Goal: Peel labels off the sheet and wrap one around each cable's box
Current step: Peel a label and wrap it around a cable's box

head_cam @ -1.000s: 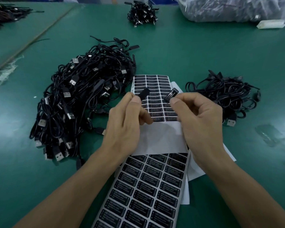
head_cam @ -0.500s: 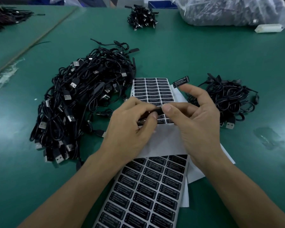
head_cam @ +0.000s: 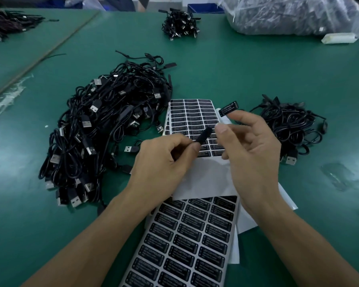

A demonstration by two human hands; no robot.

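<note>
Left hand (head_cam: 164, 162) pinches the small black box (head_cam: 203, 136) of a cable between thumb and forefinger. It holds the box tilted above the upper label sheet (head_cam: 191, 114), far end raised toward my right hand (head_cam: 253, 154). That hand is loose, fingers relaxed and spread apart. Its thumb tip sits just beside the box's upper end, and I cannot tell whether the two touch. One peeled label (head_cam: 228, 108) clings by one end to the tip of the right forefinger, white print facing up, in the air past the sheet's far right corner.

The upper label sheet lies on the green desk (head_cam: 247, 69). Its near part is bare white backing, and rows of black labels remain on the far part. A second sheet (head_cam: 195, 241), full of black labels, lies nearer me between my forearms, its far edge under the first. More white backing paper (head_cam: 288, 201) sticks out beneath my right wrist.

Left of the sheets I see a big pile of black cables (head_cam: 104, 129) with USB plugs, and on the right a smaller pile (head_cam: 288, 125). Far across the desk are a small bundle (head_cam: 179, 23), a clear plastic bag (head_cam: 288, 15) of dark items and a white block (head_cam: 338, 37) beside it.
</note>
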